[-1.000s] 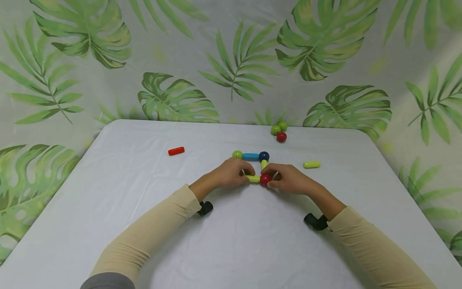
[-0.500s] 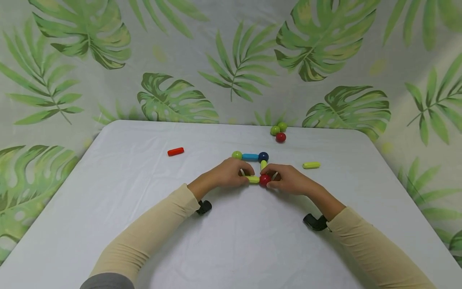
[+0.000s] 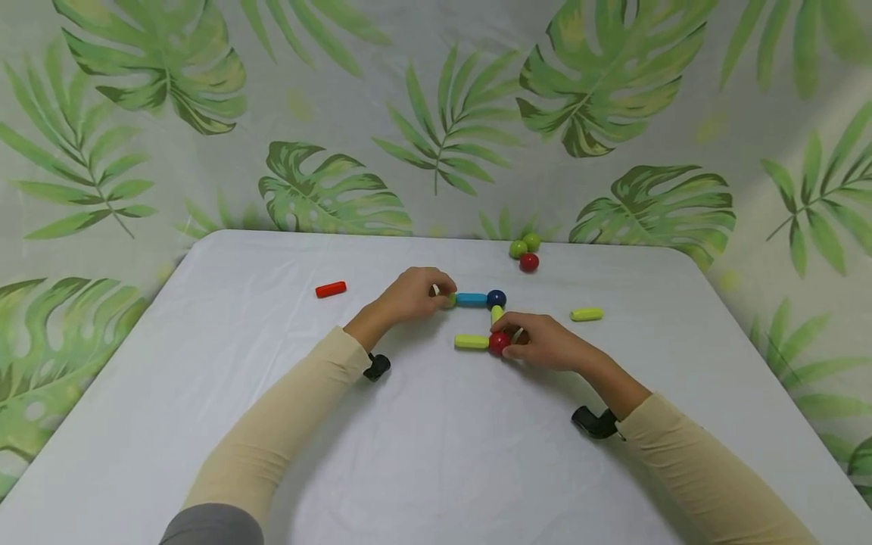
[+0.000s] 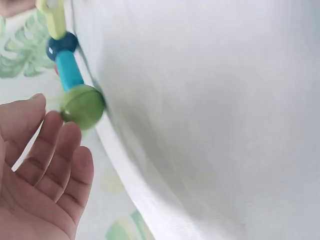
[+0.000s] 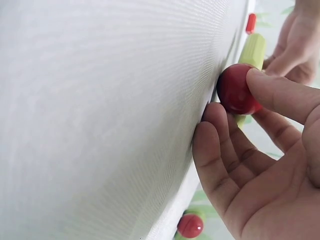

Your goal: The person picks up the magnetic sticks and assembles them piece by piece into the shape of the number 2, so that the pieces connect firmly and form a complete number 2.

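In the head view, a blue rod (image 3: 471, 300) joins a green ball (image 4: 84, 106) to a navy ball (image 3: 496, 299). From the navy ball a yellow-green rod (image 3: 496, 314) runs down to a red ball (image 3: 499, 344). Another yellow-green rod (image 3: 471, 342) extends left from the red ball, its left end free. My left hand (image 3: 415, 294) is at the green ball, fingertips right at its side and partly covering it from above; the thumb stands apart from it in the left wrist view. My right hand (image 3: 547, 341) holds the red ball between thumb and fingers.
Two green balls (image 3: 518, 249) and a loose red ball (image 3: 528, 263) lie near the table's back edge. A red rod (image 3: 330, 289) lies to the left, a yellow-green rod (image 3: 587, 314) to the right. A white cloth covers the table (image 3: 436, 454); a leaf-print curtain hangs behind.
My left hand has let go of the left-pointing yellow-green rod and moved up and slightly left to the green ball. The right hand stays on the red ball.
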`<state>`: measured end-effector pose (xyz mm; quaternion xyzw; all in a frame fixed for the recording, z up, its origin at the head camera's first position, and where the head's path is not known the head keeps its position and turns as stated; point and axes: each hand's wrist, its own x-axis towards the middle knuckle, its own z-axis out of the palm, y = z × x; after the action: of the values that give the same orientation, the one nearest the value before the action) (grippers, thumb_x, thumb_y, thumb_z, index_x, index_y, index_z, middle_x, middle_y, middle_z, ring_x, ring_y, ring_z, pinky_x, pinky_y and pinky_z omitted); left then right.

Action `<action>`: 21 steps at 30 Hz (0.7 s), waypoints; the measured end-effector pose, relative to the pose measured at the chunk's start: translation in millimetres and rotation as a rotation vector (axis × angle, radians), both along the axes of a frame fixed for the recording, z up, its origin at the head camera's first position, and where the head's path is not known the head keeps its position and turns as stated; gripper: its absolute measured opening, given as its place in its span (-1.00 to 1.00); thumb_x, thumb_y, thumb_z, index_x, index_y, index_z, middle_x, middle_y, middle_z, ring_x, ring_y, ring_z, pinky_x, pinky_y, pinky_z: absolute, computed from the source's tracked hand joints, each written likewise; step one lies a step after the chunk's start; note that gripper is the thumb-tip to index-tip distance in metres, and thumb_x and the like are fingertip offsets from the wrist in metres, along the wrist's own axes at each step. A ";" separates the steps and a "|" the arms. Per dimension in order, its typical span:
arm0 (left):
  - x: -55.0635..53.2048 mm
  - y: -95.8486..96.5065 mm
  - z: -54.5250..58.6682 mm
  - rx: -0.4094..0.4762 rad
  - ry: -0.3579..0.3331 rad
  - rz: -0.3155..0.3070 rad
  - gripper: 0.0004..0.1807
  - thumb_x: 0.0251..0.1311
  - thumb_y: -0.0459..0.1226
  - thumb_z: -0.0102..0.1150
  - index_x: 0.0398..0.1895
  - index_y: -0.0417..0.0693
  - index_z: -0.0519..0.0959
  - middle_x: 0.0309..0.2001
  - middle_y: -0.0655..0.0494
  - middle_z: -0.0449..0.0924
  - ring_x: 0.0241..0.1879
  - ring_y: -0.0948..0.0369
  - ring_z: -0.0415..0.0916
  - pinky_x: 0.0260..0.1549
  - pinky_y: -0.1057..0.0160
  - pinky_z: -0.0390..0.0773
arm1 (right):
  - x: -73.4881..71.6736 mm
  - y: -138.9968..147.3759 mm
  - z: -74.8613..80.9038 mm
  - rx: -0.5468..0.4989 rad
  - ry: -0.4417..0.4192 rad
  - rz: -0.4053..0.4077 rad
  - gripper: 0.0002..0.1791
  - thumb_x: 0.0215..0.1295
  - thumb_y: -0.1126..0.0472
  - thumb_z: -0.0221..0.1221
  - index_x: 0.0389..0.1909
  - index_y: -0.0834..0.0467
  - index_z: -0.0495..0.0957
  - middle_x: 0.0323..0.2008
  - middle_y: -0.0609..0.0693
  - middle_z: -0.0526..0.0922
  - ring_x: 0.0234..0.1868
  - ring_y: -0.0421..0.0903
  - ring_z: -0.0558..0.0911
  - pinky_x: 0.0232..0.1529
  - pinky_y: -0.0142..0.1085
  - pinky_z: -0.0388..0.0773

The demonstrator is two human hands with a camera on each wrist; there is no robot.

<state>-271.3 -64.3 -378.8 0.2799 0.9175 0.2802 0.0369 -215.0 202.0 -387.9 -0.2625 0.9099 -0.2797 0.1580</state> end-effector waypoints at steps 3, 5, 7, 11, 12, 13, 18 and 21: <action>-8.6 -2.0 -4.0 -0.004 -0.006 0.022 -0.70 0.31 -0.29 0.18 0.08 -0.08 0.65 0.01 0.00 0.65 -0.10 0.10 0.60 -0.07 0.16 0.59 | 0.5 -0.1 -0.8 0.009 -0.009 -0.003 -0.62 0.31 0.24 0.26 0.14 0.07 0.51 -0.09 0.03 0.65 -0.15 -0.10 0.58 -0.07 -0.26 0.59; -12.8 -1.6 -4.9 -0.004 -0.038 0.017 -0.65 0.30 -0.29 0.19 0.14 -0.09 0.62 0.08 -0.03 0.61 -0.07 0.06 0.60 -0.03 0.13 0.59 | 0.7 -0.2 -1.4 0.011 -0.009 -0.004 -0.61 0.30 0.24 0.27 0.14 0.07 0.51 -0.09 0.04 0.65 -0.14 -0.09 0.59 -0.06 -0.25 0.60; -16.0 -0.8 -5.4 -0.022 -0.081 -0.002 -0.61 0.30 -0.29 0.19 0.19 -0.07 0.59 0.17 -0.03 0.57 -0.01 0.04 0.59 0.05 0.11 0.57 | 0.8 -0.4 -1.8 0.012 -0.009 -0.009 -0.61 0.30 0.24 0.27 0.14 0.06 0.51 -0.09 0.03 0.65 -0.15 -0.09 0.59 -0.06 -0.24 0.60; -20.5 -1.0 -7.0 -0.069 -0.153 -0.036 -0.58 0.31 -0.30 0.17 0.23 -0.02 0.57 0.27 0.00 0.55 0.11 0.04 0.58 0.17 0.11 0.53 | 1.0 -0.9 -1.3 0.009 -0.009 -0.007 -0.61 0.30 0.24 0.27 0.13 0.06 0.51 -0.10 0.04 0.65 -0.15 -0.09 0.60 -0.06 -0.23 0.60; -21.4 -1.6 -7.5 -0.072 -0.171 -0.036 -0.58 0.30 -0.30 0.17 0.23 -0.01 0.57 0.28 0.01 0.55 0.13 0.04 0.57 0.19 0.11 0.53 | 1.1 -1.1 -1.0 0.008 -0.010 -0.006 -0.61 0.30 0.24 0.27 0.14 0.06 0.51 -0.10 0.04 0.65 -0.14 -0.09 0.60 -0.06 -0.23 0.60; -22.4 -2.3 -7.9 -0.071 -0.186 -0.034 -0.57 0.29 -0.30 0.17 0.24 0.00 0.57 0.28 0.02 0.55 0.14 0.05 0.56 0.20 0.11 0.52 | 1.2 -1.0 -0.6 0.009 -0.008 -0.003 -0.61 0.30 0.24 0.27 0.14 0.07 0.51 -0.09 0.05 0.65 -0.14 -0.08 0.60 -0.05 -0.23 0.60; -27.0 -6.7 -8.8 -0.038 -0.262 -0.032 -0.54 0.30 -0.22 0.21 0.28 0.05 0.55 0.27 0.04 0.55 0.18 0.07 0.50 0.22 0.10 0.50 | 1.1 -0.3 1.2 0.016 -0.010 -0.007 -0.60 0.32 0.24 0.25 0.16 0.07 0.50 -0.07 0.05 0.65 -0.12 -0.08 0.60 -0.03 -0.20 0.61; -29.4 -9.1 -9.6 -0.028 -0.274 -0.039 -0.53 0.31 -0.18 0.21 0.30 0.06 0.53 0.29 0.06 0.53 0.22 0.08 0.47 0.25 0.09 0.47 | 0.7 -0.5 2.0 0.018 -0.016 -0.007 -0.60 0.32 0.24 0.25 0.17 0.08 0.50 -0.06 0.07 0.65 -0.12 -0.07 0.60 -0.03 -0.19 0.62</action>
<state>-300.7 -73.4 -388.4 0.2562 0.9020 0.3021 0.1715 -214.3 201.5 -385.9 -0.2559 0.9120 -0.2740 0.1666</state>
